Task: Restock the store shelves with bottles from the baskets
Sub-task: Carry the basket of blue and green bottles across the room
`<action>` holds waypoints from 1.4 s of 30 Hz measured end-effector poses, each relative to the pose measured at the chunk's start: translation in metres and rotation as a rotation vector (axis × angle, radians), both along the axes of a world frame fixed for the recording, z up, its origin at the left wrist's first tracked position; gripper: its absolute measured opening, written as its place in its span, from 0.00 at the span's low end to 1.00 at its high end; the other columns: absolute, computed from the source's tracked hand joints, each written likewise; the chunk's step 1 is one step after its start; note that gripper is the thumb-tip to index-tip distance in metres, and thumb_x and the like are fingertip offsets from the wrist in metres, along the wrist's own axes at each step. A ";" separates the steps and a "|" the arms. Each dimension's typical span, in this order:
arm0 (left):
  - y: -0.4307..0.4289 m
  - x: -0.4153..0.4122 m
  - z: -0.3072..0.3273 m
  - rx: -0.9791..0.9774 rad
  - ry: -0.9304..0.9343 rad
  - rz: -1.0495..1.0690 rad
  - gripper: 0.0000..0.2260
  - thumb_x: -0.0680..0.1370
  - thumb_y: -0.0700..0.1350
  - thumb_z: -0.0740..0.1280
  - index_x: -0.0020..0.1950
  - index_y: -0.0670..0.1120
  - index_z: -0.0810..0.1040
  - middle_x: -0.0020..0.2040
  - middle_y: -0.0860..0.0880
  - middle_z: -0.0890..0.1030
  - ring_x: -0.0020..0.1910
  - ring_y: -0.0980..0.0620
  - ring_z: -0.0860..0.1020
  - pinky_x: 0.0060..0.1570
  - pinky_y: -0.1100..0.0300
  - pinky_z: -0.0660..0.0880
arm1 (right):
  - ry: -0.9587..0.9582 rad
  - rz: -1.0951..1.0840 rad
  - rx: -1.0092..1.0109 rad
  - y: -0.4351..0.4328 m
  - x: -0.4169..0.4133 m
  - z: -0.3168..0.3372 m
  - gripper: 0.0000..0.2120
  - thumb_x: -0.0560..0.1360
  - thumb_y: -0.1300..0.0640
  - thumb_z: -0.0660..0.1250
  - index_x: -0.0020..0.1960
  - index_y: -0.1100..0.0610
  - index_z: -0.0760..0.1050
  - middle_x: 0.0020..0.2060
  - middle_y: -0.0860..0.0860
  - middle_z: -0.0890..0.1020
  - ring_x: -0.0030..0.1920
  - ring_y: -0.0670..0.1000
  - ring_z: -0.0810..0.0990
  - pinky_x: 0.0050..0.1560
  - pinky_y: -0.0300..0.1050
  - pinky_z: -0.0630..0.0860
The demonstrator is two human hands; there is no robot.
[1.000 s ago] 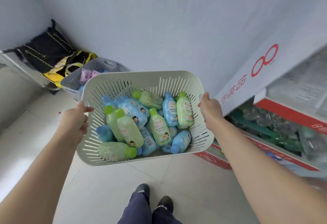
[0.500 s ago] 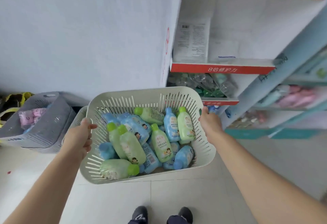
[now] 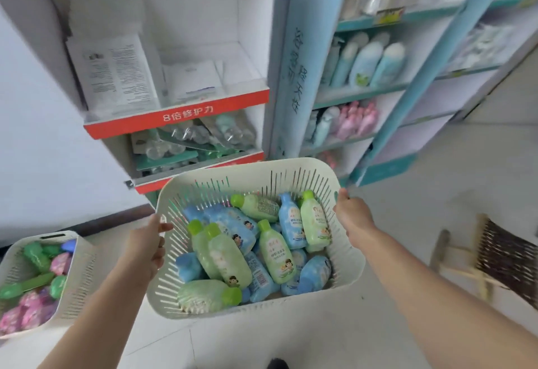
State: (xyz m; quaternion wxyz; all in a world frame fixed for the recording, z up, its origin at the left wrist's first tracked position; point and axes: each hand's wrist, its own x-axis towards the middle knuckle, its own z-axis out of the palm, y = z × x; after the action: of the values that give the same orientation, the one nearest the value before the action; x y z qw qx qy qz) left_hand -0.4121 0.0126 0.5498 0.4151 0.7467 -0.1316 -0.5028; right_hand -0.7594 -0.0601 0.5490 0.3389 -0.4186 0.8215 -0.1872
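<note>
Cream slotted basket: held above the floor, level, facing the shelving.

Left hand: fingers curled round the basket's left rim, thumb on top.

Right hand: grips the basket's right rim.

Contents: green bottles and blue bottles lie piled inside the basket, most on their sides.

Behind the basket, touching nothing: red-and-white display shelf. Behind it to the right: blue shelf unit, stocked with pale blue and pink bottles.

Left of the basket, lower: second basket holding green and pink items.
</note>
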 end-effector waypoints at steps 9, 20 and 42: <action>-0.108 -0.160 -0.012 0.026 -0.017 -0.223 0.19 0.82 0.55 0.54 0.42 0.45 0.75 0.27 0.50 0.58 0.15 0.57 0.55 0.23 0.70 0.53 | -0.030 -0.280 0.002 -0.023 -0.169 -0.007 0.29 0.80 0.42 0.46 0.61 0.63 0.74 0.57 0.60 0.79 0.54 0.62 0.78 0.51 0.51 0.74; -0.272 -0.367 -0.035 0.034 0.016 -0.441 0.18 0.82 0.54 0.55 0.41 0.44 0.74 0.21 0.52 0.59 0.13 0.58 0.54 0.20 0.71 0.52 | -0.016 -0.532 0.041 -0.104 -0.359 -0.018 0.33 0.79 0.41 0.44 0.66 0.64 0.70 0.62 0.55 0.76 0.57 0.59 0.76 0.52 0.52 0.75; -0.512 -0.776 -0.069 0.081 -0.042 -0.571 0.19 0.82 0.53 0.54 0.41 0.43 0.74 0.16 0.54 0.58 0.13 0.58 0.55 0.22 0.66 0.53 | -0.031 -0.636 0.058 -0.299 -0.738 -0.035 0.31 0.82 0.44 0.44 0.63 0.67 0.73 0.60 0.63 0.77 0.59 0.61 0.75 0.60 0.50 0.72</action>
State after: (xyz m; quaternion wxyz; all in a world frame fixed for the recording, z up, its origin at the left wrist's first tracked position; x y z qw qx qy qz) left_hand -1.1879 -0.4993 0.4812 0.2237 0.7057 -0.3247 -0.5887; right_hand -1.4976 -0.3590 0.5139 0.2876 -0.1283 0.9109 -0.2667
